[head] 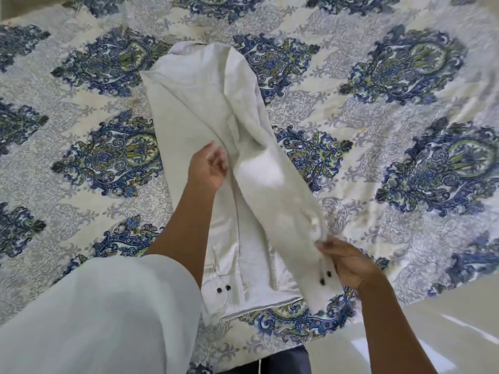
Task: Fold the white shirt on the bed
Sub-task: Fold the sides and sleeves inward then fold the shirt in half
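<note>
White shirt [199,109] is laid lengthwise on the bed [405,147], collar end far, hem at the near edge, sides folded in to a narrow strip. One sleeve [270,184] is stretched diagonally over it, and its cuff, by two dark buttons [325,276], is pinched by right hand [348,263] fingers. Left hand [206,168] is placed on the shirt beside the sleeve fold, fingers curled; grasp cannot be told. Second cuff [224,288] is seen flat near the hem.
</note>
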